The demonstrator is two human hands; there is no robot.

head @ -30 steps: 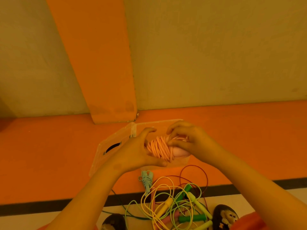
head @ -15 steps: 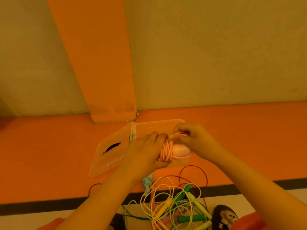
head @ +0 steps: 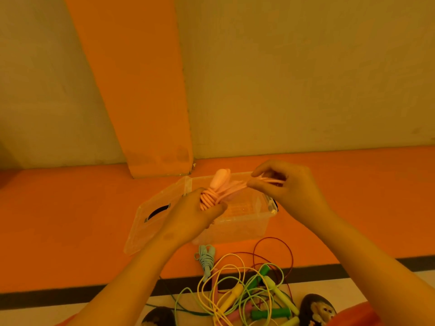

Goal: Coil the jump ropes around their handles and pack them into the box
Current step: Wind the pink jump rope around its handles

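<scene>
1. Head view: the right hand's fingertips (head: pixel 257 184) pinch a few loose strands of the pink jump rope (head: pixel 208 200) and draw them taut, above the right end of the clear box (head: pixel 244 225).
2. The left hand (head: pixel 190 217) is clenched round the wound coil, over the box's left end. The pink handles (head: pixel 220 181) stick up out of the fist towards the box's far rim.
3. Half a second ago both hands were pressed together on the bundle. Now the right hand (head: pixel 292 191) has pulled away, and the strands stretch between the two hands.
4. My reading is that the last turn is being tightened or tucked, so this rope is nearly ready to drop into the box below it.
5. The lid (head: pixel 150 222) lies open on the box's left side.
6. Just in front of the box lies a coiled light-blue rope (head: pixel 206 258), not yet packed.
7. Nearer still, a tangle of yellow, green and red ropes (head: pixel 247 290) remains to be coiled.
</scene>
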